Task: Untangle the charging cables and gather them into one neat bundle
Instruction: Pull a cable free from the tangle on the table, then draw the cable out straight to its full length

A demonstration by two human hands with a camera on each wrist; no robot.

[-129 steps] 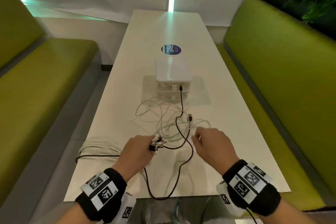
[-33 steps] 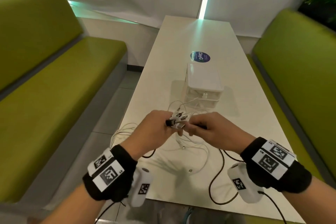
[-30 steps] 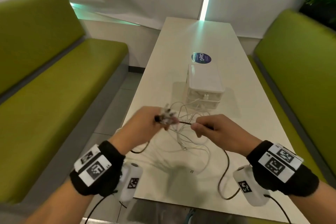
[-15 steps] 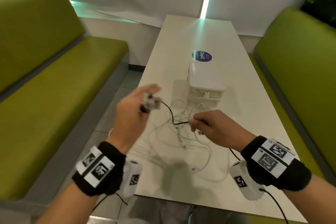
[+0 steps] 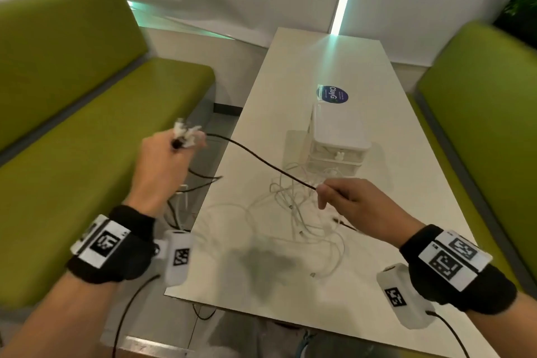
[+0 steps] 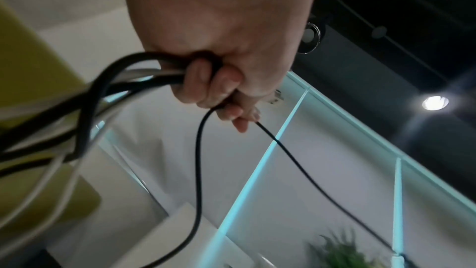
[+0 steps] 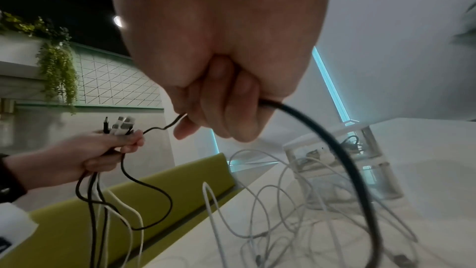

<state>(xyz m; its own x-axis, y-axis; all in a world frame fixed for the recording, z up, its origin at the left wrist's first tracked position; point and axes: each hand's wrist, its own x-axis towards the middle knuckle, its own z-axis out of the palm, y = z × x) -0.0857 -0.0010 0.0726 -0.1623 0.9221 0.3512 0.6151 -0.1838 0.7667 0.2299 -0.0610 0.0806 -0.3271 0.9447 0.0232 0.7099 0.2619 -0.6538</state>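
Observation:
My left hand [image 5: 162, 163] is raised over the left edge of the table and grips a cluster of cable plugs [image 5: 186, 136], white and black, with their cords hanging below [image 7: 103, 201]. A black cable [image 5: 261, 164] runs taut from that fist to my right hand [image 5: 345, 197], which pinches it above the table. In the right wrist view the black cable [image 7: 342, 162] passes through the curled fingers [image 7: 221, 109] and loops down. A tangle of white cables [image 5: 293, 212] lies loose on the table under the right hand. The left wrist view shows fingers [image 6: 213, 83] curled around black and white cords [image 6: 123, 76].
A white two-drawer box [image 5: 337, 139] stands on the white table [image 5: 319, 61] just beyond the tangle, with a blue round sticker [image 5: 332, 94] behind it. Green benches [image 5: 96, 136] [image 5: 488, 113] flank the table on both sides. Some cords hang off the table's left edge [image 5: 186, 200].
The left hand has swung up and out to the left with the plugs, drawing the black cable straight. The right hand stays over the tangle, letting the cable slide through its pinch.

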